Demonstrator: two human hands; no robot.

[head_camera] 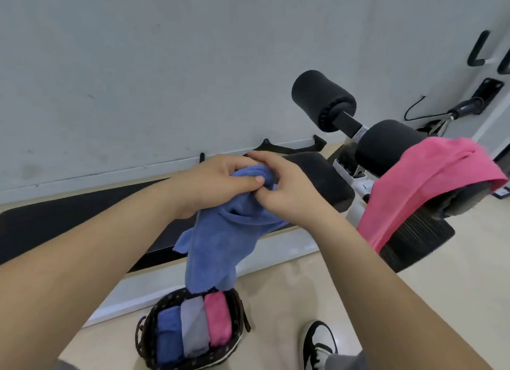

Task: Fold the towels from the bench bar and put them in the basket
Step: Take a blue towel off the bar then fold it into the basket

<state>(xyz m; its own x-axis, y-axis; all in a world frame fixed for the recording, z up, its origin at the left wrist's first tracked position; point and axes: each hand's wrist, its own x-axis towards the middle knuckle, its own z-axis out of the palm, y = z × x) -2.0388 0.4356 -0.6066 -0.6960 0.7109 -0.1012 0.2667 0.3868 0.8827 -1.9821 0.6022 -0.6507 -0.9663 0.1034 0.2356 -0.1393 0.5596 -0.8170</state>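
You get no text here that reads for certain; the black L-shaped mark on the wall at upper right may be a letter, but the frame edge cuts what follows it; the basket rim bears a small repeated print, too blurred to read.

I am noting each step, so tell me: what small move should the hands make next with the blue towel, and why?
Probably draw the left hand and right hand apart to spread the blue towel. They pinch it bunched at one spot, and it hangs crumpled over the basket.
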